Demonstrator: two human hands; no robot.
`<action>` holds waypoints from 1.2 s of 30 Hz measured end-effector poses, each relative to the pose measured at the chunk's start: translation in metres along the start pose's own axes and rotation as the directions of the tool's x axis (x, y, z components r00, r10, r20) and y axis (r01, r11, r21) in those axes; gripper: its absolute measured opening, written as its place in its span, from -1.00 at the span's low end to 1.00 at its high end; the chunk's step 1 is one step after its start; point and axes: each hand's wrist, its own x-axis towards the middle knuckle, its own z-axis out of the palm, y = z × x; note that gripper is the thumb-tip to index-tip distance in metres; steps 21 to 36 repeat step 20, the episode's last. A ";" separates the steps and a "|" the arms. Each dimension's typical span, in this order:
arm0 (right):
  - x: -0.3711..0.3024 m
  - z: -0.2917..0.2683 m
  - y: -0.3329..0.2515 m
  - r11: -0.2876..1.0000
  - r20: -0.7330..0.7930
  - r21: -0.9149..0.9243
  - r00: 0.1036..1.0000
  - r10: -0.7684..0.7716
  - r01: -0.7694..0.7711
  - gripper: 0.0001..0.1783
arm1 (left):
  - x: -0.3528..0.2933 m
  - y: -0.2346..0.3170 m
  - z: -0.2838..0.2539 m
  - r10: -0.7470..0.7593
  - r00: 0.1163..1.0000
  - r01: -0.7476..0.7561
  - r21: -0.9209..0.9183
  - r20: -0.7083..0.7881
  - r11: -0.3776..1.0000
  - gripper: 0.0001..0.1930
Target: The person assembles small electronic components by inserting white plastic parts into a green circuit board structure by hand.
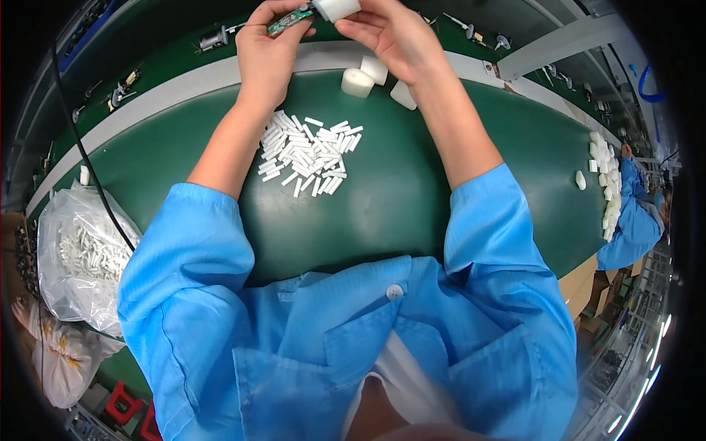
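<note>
At the top edge of the view, my left hand (266,59) pinches a small assembly with a green circuit board (290,21). My right hand (403,42) has its fingers round a white foam cylinder (338,8) at the other end of that assembly. The cylinder meets a dark part beside the board; how far it fits over that part I cannot tell. Below my right hand, white foam cylinders (357,83) lie on the green table (353,228). A pile of short white sticks (305,153) is spread beside my left forearm.
A clear plastic bag (55,257) full of white sticks sits at the left. Beyond the pale rail (158,101), small motor-like assemblies (213,38) lie on a green surface. At the far right, a co-worker in a blue sleeve (632,213) is near many foam pieces (609,184).
</note>
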 end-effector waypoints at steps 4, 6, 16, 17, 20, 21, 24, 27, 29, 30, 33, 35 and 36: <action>0.010 -0.021 0.005 0.978 -0.003 -0.183 0.995 -0.098 0.096 -0.66 | -0.009 0.008 0.011 0.008 0.998 -0.009 0.016 0.069 1.000 -0.81; 0.015 -0.024 0.006 0.975 0.061 -0.174 0.990 -0.126 0.135 -0.67 | -0.002 -0.010 0.007 0.066 0.995 -0.068 0.023 0.076 0.997 -0.78; 0.063 -0.054 -0.025 0.818 -0.151 -0.564 0.959 -0.238 0.114 -0.67 | -0.005 0.003 -0.002 0.253 0.940 -0.341 0.611 0.228 0.715 -0.70; 0.068 -0.086 -0.046 0.849 0.040 -0.515 0.993 -0.115 0.119 -0.66 | 0.002 0.016 0.001 0.212 0.928 -0.361 0.601 0.307 0.713 -0.64; 0.103 -0.066 -0.048 0.471 -0.371 -0.831 0.926 -0.075 -0.295 -0.56 | 0.024 0.033 -0.024 0.165 0.925 -0.380 0.818 0.342 0.431 -0.68; 0.103 -0.066 -0.048 0.471 -0.371 -0.831 0.926 -0.075 -0.295 -0.56 | 0.024 0.033 -0.024 0.165 0.925 -0.380 0.818 0.342 0.431 -0.68; 0.103 -0.066 -0.048 0.471 -0.371 -0.831 0.926 -0.075 -0.295 -0.56 | 0.024 0.033 -0.024 0.165 0.925 -0.380 0.818 0.342 0.431 -0.68; 0.103 -0.066 -0.048 0.471 -0.371 -0.831 0.926 -0.075 -0.295 -0.56 | 0.024 0.033 -0.024 0.165 0.925 -0.380 0.818 0.342 0.431 -0.68; 0.103 -0.066 -0.048 0.471 -0.371 -0.831 0.926 -0.075 -0.295 -0.56 | 0.024 0.033 -0.024 0.165 0.925 -0.380 0.818 0.342 0.431 -0.68; 0.103 -0.066 -0.048 0.471 -0.371 -0.831 0.926 -0.075 -0.295 -0.56 | 0.024 0.033 -0.024 0.165 0.925 -0.380 0.818 0.342 0.431 -0.68; 0.103 -0.066 -0.048 0.471 -0.371 -0.831 0.926 -0.075 -0.295 -0.56 | 0.024 0.033 -0.024 0.165 0.925 -0.380 0.818 0.342 0.431 -0.68; 0.103 -0.066 -0.048 0.471 -0.371 -0.831 0.926 -0.075 -0.295 -0.56 | 0.024 0.033 -0.024 0.165 0.925 -0.380 0.818 0.342 0.431 -0.68; 0.103 -0.066 -0.048 0.471 -0.371 -0.831 0.926 -0.075 -0.295 -0.56 | 0.024 0.033 -0.024 0.165 0.925 -0.380 0.818 0.342 0.431 -0.68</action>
